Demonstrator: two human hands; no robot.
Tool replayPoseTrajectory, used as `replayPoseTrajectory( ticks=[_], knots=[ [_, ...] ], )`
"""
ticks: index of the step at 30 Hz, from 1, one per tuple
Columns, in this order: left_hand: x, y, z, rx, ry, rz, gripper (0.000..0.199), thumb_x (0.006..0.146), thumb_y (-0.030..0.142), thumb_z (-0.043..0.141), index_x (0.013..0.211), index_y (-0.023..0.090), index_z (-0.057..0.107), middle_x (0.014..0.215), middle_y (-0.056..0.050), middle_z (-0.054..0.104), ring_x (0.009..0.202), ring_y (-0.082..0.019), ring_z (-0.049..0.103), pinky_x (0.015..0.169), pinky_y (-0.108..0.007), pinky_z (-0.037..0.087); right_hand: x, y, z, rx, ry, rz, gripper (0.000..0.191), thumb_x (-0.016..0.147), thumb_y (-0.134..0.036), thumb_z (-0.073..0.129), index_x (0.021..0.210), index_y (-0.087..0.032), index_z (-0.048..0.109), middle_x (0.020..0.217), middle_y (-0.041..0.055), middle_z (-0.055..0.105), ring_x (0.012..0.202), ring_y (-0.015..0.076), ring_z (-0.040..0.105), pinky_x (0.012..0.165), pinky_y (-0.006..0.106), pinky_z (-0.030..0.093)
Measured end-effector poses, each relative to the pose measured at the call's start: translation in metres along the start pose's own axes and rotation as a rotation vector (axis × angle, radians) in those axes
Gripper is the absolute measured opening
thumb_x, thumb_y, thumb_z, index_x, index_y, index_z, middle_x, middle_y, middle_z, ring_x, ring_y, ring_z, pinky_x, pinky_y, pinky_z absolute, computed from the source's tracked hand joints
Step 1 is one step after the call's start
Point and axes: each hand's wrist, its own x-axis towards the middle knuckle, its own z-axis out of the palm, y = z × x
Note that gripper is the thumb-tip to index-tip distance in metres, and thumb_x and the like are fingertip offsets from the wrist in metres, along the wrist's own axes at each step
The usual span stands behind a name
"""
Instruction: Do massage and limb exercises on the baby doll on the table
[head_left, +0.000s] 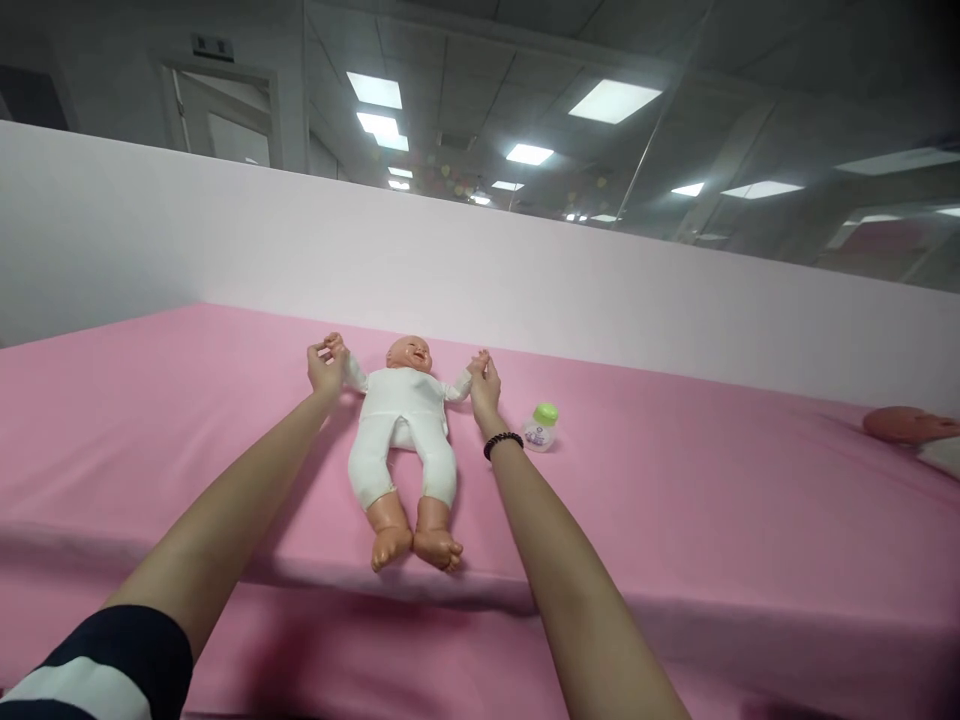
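Note:
A baby doll (405, 405) with a white cloth body lies on its back on the pink-covered table (675, 500), its head toward the wall and its bare feet toward me. Both doll arms are spread out to the sides. My left hand (326, 370) is closed round the doll's hand on the left of the view. On the other side, my right hand (486, 388) holds the doll's other hand between thumb and fingers. A dark beaded band circles my right wrist.
A small clear bottle with a green lid (546, 414) stands right of my right hand. Part of another doll (904, 425) lies at the far right edge. A low white wall (525, 280) runs behind the table, with glass above it.

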Motion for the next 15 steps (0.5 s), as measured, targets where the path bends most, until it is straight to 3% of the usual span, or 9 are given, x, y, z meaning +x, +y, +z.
replayPoseTrajectory(
  ticks=[2,6,10,15],
  knots=[
    [0.009,0.002,0.015,0.168,-0.086,0.073,0.024,0.078,0.020,0.077,0.096,0.024,0.061,0.095,-0.004,0.069,0.095,-0.024,0.069,0.085,-0.032,0.050,0.016,-0.003,0.006,-0.109,-0.006,-0.003,0.008,0.093,-0.020,0.067,0.094,-0.021,0.075,0.091,-0.0013,0.076,0.087,0.0086,0.067,0.082,0.017,0.051],
    [0.031,-0.001,0.044,0.370,-0.205,0.036,0.017,0.071,0.017,0.080,0.073,0.023,0.064,0.071,-0.005,0.064,0.091,-0.032,0.068,0.079,-0.034,0.047,0.049,-0.003,0.018,-0.559,-0.116,0.095,0.026,0.094,-0.022,0.068,0.068,-0.018,0.069,0.068,0.0023,0.070,0.069,0.0144,0.062,0.069,0.024,0.049],
    [0.046,-0.009,0.062,0.593,-0.226,-0.006,0.036,0.067,0.022,0.084,0.054,0.025,0.051,0.055,-0.005,0.058,0.084,-0.034,0.069,0.072,-0.033,0.048,0.069,0.012,0.027,-0.793,-0.227,0.200,0.027,0.086,-0.013,0.072,0.061,-0.019,0.064,0.054,0.0033,0.060,0.069,0.0202,0.062,0.068,0.029,0.049],
    [0.059,-0.008,0.069,1.146,-0.603,-0.160,0.027,0.063,0.028,0.083,0.058,0.022,0.057,0.068,-0.009,0.068,0.090,-0.036,0.073,0.074,-0.036,0.053,0.071,0.033,0.031,-0.938,-0.339,0.252,0.021,0.078,-0.008,0.072,0.060,-0.017,0.064,0.065,0.0108,0.069,0.084,0.0266,0.070,0.072,0.030,0.048]
  ],
)
